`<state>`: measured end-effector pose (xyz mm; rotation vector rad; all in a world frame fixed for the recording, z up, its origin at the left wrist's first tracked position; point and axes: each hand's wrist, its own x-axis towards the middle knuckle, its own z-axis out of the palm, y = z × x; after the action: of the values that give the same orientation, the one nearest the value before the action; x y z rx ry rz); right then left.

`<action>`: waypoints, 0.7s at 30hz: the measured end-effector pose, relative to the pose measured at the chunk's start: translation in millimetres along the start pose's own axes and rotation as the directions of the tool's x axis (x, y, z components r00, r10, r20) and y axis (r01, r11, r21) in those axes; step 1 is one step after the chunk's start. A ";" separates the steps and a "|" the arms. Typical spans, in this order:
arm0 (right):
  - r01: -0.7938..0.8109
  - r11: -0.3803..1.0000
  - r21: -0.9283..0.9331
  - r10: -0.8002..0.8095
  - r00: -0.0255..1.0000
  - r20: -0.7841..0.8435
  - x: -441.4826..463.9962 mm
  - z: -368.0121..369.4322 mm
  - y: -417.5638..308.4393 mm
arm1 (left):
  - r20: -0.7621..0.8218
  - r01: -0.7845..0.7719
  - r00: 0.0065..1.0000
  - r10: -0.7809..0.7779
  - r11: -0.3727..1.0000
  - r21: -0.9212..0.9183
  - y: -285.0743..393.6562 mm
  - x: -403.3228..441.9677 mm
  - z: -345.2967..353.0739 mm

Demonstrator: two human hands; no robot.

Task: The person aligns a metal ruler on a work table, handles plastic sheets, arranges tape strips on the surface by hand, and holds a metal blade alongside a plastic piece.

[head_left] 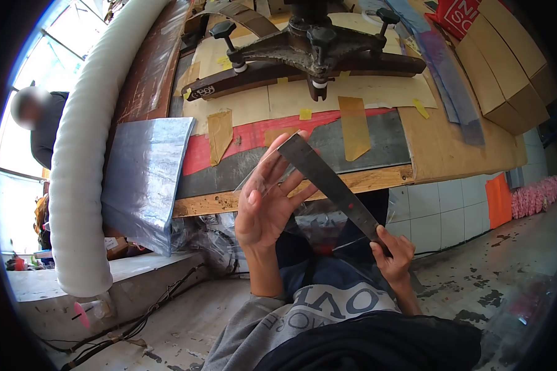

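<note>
My right hand (393, 256) is closed on the lower end of a flat, dark metal strip (334, 188) with a small red mark. The strip slants up and to the left in front of the workbench. Its far end overlaps the fingertips of my left hand (266, 201); I cannot tell whether they touch. The left palm is turned up, with the fingers stretched and apart. A thin clear sheet or film (254, 175) shows by its fingers, though how it is held is unclear.
Beyond the hands stands a workbench with a wooden front edge (377, 177) and a heavy metal press frame (312, 46) above it. A white foam roll (83, 161) and clear plastic sheets (145, 167) are at left. Cardboard boxes (498, 62) stand right. Another person (46, 127) is far left.
</note>
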<state>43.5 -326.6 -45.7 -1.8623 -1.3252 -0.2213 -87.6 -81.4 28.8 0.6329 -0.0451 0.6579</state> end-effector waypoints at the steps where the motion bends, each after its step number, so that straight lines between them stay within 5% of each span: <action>1: 0.001 1.000 0.000 -0.001 1.000 -0.002 0.9 0.0 -0.1 | -0.006 0.001 1.000 -0.001 1.000 -0.016 -0.3 0.3 0.1; 7: -0.091 0.996 0.026 0.085 0.983 0.163 4.4 -10.5 -3.2 | -0.120 0.063 0.991 -0.058 0.997 0.042 -0.8 0.7 -0.4; 10: -0.194 0.980 0.041 0.185 0.970 0.157 -0.4 -18.5 5.1 | -0.201 0.079 0.977 -0.072 0.996 0.028 0.4 -7.9 -9.0; 13: -0.271 0.961 0.057 0.273 0.962 -0.033 9.1 -23.7 15.4 | -0.279 0.062 0.959 -0.041 0.996 0.066 6.3 -25.1 -19.6; 16: -0.446 0.893 0.062 0.447 0.894 -0.006 19.1 -36.9 19.7 | -0.347 0.012 0.938 0.027 0.994 0.109 13.5 -42.9 -29.7; 21: -0.470 0.882 -0.025 0.471 0.882 0.028 32.1 -37.6 18.1 | -0.380 -0.086 0.917 0.125 0.989 0.119 19.0 -61.9 -33.1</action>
<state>84.0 -332.2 -12.6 -2.1463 -0.8507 0.0552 -153.2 -85.7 -2.3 0.5895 0.3262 0.8857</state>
